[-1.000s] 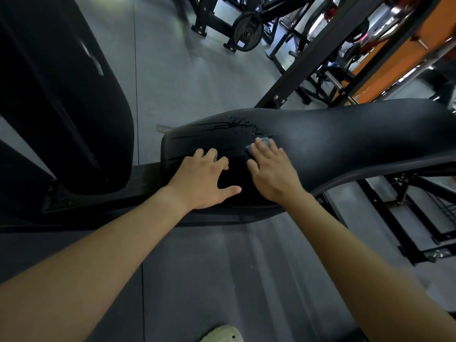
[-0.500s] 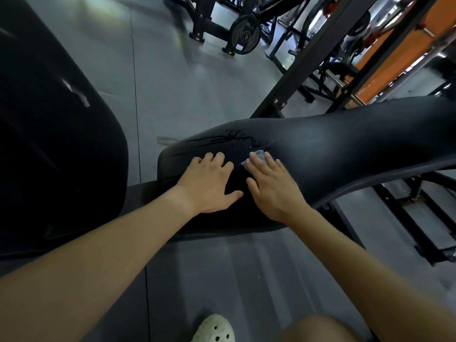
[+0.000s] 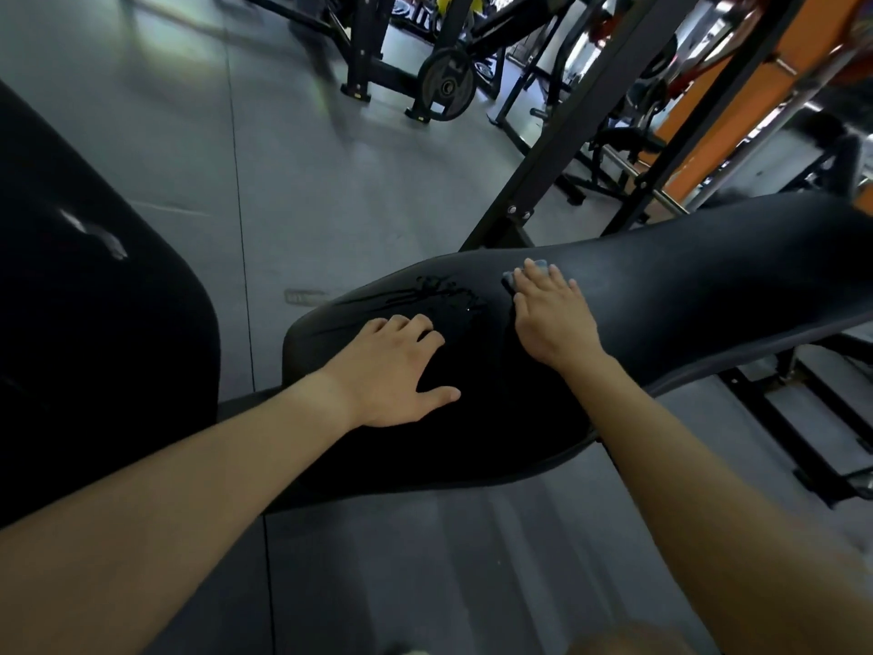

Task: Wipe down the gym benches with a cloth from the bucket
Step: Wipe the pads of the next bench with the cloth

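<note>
Grey floor (image 3: 330, 182) spread out ahead of me, with a small pale label (image 3: 302, 296) lying flat on it. Farther off, a black weight plate (image 3: 448, 85) sat low against a dark rack (image 3: 361, 44). A black steel post (image 3: 543, 172) slanted up across my view. An orange beam (image 3: 737, 102) ran to the right of it.

Both hands lie on the bench pad (image 3: 661, 286) — the left hand (image 3: 392, 371) near its end, the right hand (image 3: 550, 319) further along, on the cloth (image 3: 534, 269). Behind stands a rack post (image 3: 562, 130).
</note>
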The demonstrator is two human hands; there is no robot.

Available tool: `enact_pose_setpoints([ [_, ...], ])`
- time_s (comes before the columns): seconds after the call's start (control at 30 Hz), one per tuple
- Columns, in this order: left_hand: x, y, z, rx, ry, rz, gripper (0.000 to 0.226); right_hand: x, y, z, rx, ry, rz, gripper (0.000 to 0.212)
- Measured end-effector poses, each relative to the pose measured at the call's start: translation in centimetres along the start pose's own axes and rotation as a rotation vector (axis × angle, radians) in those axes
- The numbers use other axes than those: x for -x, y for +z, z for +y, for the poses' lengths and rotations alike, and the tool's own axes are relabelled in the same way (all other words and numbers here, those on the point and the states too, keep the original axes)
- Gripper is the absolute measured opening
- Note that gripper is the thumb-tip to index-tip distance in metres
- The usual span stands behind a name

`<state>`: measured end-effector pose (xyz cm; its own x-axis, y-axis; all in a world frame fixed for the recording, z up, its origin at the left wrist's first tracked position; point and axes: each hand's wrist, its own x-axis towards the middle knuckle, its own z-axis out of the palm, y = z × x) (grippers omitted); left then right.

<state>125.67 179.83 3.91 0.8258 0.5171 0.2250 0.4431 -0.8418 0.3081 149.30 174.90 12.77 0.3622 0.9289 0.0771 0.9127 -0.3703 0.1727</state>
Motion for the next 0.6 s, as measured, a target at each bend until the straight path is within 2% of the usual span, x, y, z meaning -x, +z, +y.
enact_pose_setpoints([
  [0.07, -0.4, -0.2, -0.1, 0.017, -0.007, 0.007, 0.081, 0.7, 0.7, -1.8, -0.026, -0.044, 0.009, 0.054],
  [0.2, -0.4, 0.1, -0.9, 0.084, 0.002, 0.014, 0.080, 3.7, 1.6, -3.4, 0.005, -0.259, -0.057, 0.054],
  [0.3, -0.4, 0.2, -1.4, 0.123, 0.012, 0.023, 0.081, 2.8, 1.2, -2.1, 0.059, -0.291, -0.067, 0.052],
  [0.6, -0.7, 0.7, -1.8, 0.230, -0.027, -0.035, 0.086, -4.9, -0.4, -1.0, 0.032, 0.028, -0.006, 0.054],
])
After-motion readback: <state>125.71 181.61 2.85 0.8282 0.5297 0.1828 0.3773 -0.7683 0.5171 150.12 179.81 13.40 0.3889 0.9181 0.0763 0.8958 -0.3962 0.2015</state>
